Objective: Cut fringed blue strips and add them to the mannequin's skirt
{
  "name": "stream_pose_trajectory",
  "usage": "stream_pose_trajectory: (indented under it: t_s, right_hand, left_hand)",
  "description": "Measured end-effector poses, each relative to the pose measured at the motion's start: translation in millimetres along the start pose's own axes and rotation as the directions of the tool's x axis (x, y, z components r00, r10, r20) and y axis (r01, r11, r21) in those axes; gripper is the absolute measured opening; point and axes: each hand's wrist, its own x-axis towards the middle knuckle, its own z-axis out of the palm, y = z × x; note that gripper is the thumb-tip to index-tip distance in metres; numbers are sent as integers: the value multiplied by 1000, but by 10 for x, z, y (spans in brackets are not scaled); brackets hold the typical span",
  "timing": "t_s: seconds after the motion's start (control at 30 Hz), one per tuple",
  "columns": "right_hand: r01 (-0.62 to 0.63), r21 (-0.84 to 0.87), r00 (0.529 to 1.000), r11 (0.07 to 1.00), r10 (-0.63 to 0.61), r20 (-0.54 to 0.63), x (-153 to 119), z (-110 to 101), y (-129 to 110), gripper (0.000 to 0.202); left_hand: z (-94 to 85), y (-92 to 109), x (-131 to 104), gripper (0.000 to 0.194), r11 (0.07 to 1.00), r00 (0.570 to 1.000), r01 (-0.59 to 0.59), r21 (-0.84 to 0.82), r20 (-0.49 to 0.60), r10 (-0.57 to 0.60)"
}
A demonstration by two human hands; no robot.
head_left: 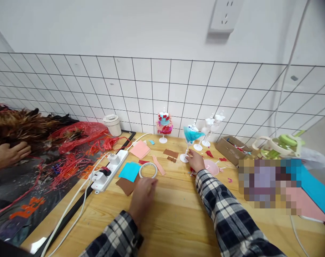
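1. The small dress stand [193, 135] dressed in blue cloth [189, 135] is right at my right fingers [189, 156], its white base [183, 158] looking set on the desk [178, 207].
2. My right hand [197, 161] reaches the thin stem [187, 148] low down, just above the base; I cannot tell whether those fingers are pinched tight on it.
3. My left hand [143, 196] is blurred, on the near side of the tape roll [140, 172]; I cannot tell whether it is clenched or released.
4. I judge the stand light and stiff, like smooth plastic, apt to slip and easily tipped.
5. The cloth above my right fingers looks soft and crushable, so I favour gripping the stem low or steadying the base.
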Motion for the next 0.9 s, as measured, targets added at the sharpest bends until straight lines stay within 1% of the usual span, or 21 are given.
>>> stream_pose_trajectory:
  t_s: [0.03,0.07,0.13,0.17,0.23,0.27,0.3,0.33,0.37,0.43,0.5,0.53,0.6,0.67,0.73,0.8,0.83,0.87,0.9]
  right_hand:
    - [0,4,1000,1000,0,-20,-106,-74,-32,52]
    - [7,16,999,1000,-6,-41,-242,-149,-72,54]
    - [107,94,989,990,-96,-109,-582,-277,-166,54]
    - [172,138,981,975,-158,-110,-772,-320,-209,52]
    - [257,201,966,945,-256,-32,-1145,-340,-261,46]
    - [266,218,962,939,-273,6,-1311,-317,-261,39]
    - [260,226,961,939,-274,31,-1456,-273,-243,35]
    - [253,226,962,941,-270,48,-1575,-214,-209,33]
    - [248,215,961,944,-267,64,-1667,-147,-166,31]
    - [262,175,953,949,-282,107,-1780,-13,-75,30]
    - [285,134,940,949,-304,153,-1818,90,-11,30]
    - [293,118,935,949,-311,173,-1820,125,4,29]
    - [302,95,926,949,-315,206,-1807,165,11,28]
    - [303,88,924,949,-315,219,-1788,182,6,27]
    - [306,89,923,948,-319,217,-1771,186,13,27]
    - [314,101,923,944,-329,199,-1758,180,32,27]
    - [329,110,923,938,-344,174,-1752,171,43,29]
    - [355,119,919,927,-369,135,-1746,157,52,33]
    - [395,123,910,910,-406,81,-1740,138,57,37]
  left_hand:
    - [-107,-117,68,29,995,996,63,81,-61,-58]
    - [-214,-240,139,34,979,990,119,164,-89,-105]
    - [-398,-478,277,44,907,974,227,355,-72,-215]
    - [-466,-583,337,49,856,959,277,436,-64,-277]
    - [-547,-752,433,55,780,920,338,527,-9,-392]
    - [-566,-811,467,53,762,896,337,553,61,-440]
    - [-576,-850,493,50,749,879,341,568,91,-469]
    - [-583,-868,512,46,743,870,345,573,102,-482]
    - [-591,-866,523,42,744,871,342,574,104,-480]
    - [-625,-801,526,36,754,899,321,574,67,-434]
    - [-690,-674,507,35,756,927,305,579,1,-374]
    - [-731,-598,490,35,751,933,318,578,-50,-357]
    - [-816,-448,445,37,746,922,382,546,-163,-352]
    - [-882,-332,396,35,775,914,405,485,-232,-333]
    - [-912,-259,359,33,828,917,378,415,-288,-274]
    - [-889,-209,350,30,885,919,323,335,-332,-210]
    - [-854,-182,361,29,912,921,301,279,-334,-202]
    - [-802,-146,381,28,938,934,276,212,-290,-209]
    - [-731,-99,410,25,952,944,281,122,-213,-251]
